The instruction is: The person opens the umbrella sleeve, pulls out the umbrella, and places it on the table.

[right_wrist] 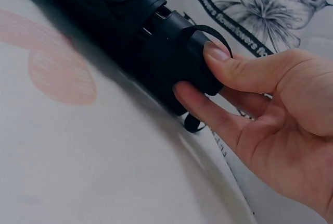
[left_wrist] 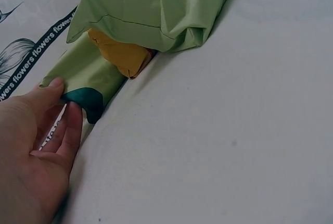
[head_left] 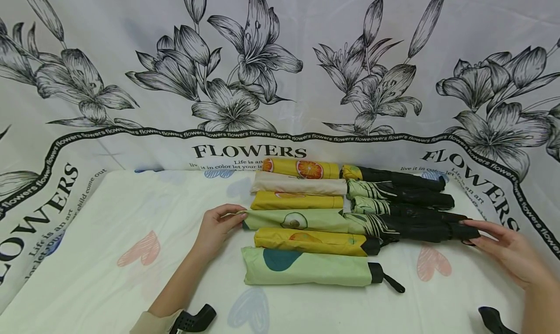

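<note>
Several folded umbrellas lie side by side in a column. My left hand [head_left: 218, 229] pinches the left end of a light green sleeve with an avocado print [head_left: 317, 219]; the left wrist view shows thumb and fingers on its dark green corner [left_wrist: 86, 100]. From that sleeve's right end a black and green-striped umbrella [head_left: 420, 227] extends. My right hand [head_left: 509, 251] holds its black handle end [right_wrist: 179, 60] between thumb and fingers, beside a thin strap loop. Just in front lie a yellow umbrella [head_left: 328, 241] and a light green one [head_left: 332, 270] with a black cap.
Behind are a yellow sleeve [head_left: 297, 201], a cream sleeve [head_left: 297, 184] and an orange-print sleeve [head_left: 284, 167], with black umbrella parts [head_left: 398, 177] to their right. A white cloth with hearts [head_left: 175, 285] covers the surface; a flower-print curtain [head_left: 306, 81] stands behind.
</note>
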A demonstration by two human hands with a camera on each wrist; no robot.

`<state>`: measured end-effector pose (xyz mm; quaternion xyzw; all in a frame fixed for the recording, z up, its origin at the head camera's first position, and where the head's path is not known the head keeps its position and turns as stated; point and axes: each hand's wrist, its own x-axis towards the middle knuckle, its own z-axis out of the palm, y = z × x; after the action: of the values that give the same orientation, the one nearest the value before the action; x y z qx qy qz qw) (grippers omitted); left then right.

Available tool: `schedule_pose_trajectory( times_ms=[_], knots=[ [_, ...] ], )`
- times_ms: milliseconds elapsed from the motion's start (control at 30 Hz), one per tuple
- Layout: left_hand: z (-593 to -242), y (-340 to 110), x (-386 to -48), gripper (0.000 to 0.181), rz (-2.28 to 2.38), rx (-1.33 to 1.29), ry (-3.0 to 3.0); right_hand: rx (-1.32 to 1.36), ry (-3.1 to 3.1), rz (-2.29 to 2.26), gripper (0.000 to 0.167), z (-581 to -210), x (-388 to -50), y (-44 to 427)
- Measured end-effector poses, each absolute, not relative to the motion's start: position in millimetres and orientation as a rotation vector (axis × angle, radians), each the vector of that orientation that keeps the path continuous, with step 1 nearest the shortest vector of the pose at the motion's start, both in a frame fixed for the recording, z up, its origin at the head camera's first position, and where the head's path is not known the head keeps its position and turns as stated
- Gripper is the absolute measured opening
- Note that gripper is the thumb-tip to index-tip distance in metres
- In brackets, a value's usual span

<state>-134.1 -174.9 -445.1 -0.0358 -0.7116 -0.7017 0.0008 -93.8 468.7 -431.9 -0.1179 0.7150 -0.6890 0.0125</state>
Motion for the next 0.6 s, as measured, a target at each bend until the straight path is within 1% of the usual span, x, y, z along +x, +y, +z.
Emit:
schedule_pose_trajectory(
  times_ms=[167, 333, 433, 533, 600],
  knots=[
    [-445, -175, -134, 0.014, -2.216, -0.099, -2.215, -0.325, 2.175, -2.227, 0.058, -436, -92, 474],
    [-446, -174, -134, 0.02, -2.234, -0.117, -2.215, -0.282, 2.23, -2.215, 0.052, -440, -87, 480],
    [-447, -173, -135, 0.025, -2.241, -0.131, -2.224, -0.237, 2.256, -2.217, 0.055, -443, -83, 484],
    [-447, -173, -135, 0.025, -2.245, -0.135, -2.227, -0.219, 2.288, -2.205, 0.062, -446, -80, 486],
    [-447, -173, -135, 0.026, -2.248, -0.139, -2.224, -0.218, 2.319, -2.18, 0.064, -447, -81, 486]
  ],
)
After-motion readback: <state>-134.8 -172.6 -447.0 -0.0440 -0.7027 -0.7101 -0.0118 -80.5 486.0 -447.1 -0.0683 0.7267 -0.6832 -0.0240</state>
